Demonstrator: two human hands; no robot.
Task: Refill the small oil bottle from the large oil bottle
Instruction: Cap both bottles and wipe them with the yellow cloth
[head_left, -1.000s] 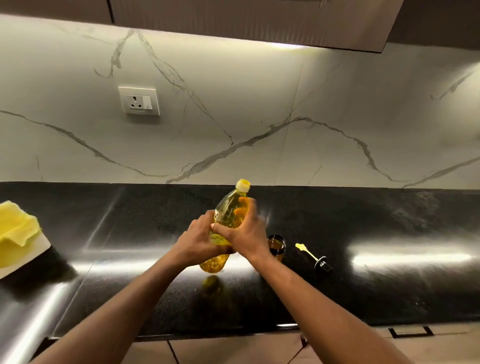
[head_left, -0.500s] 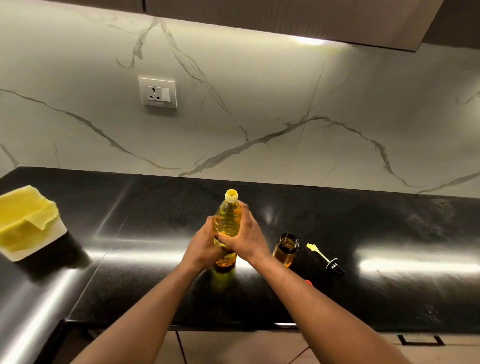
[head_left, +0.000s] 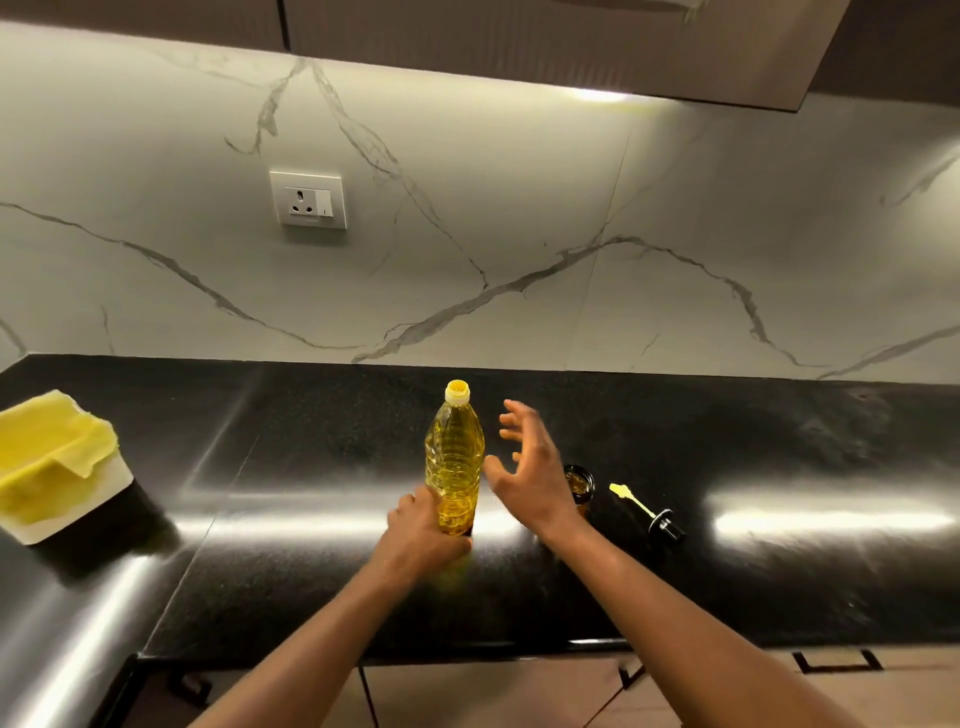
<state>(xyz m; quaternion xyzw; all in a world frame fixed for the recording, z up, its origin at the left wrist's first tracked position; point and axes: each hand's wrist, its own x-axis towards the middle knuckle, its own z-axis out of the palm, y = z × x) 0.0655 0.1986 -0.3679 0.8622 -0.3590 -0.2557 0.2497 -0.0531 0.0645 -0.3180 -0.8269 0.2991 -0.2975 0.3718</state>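
The large oil bottle (head_left: 454, 457), clear plastic full of yellow oil with a yellow cap, stands upright on the black countertop (head_left: 727, 571). My left hand (head_left: 423, 530) grips its lower part. Just to the right of the bottle my right hand (head_left: 530, 467) hovers with fingers spread, touching nothing. Behind that hand the small oil bottle (head_left: 579, 483), dark amber glass with an open mouth, is partly hidden. Its pourer stopper (head_left: 649, 512), yellow stem and black cap, lies on the counter further right.
A white bin with a yellow liner (head_left: 57, 462) sits at the counter's left corner. A wall socket (head_left: 308, 200) is set in the marble backsplash. Cabinets hang above. The counter's front edge runs below my forearms.
The large bottle went from tilted in both hands to standing upright on the counter. My right hand let go of it and opened beside it. My left hand slid down to the base.
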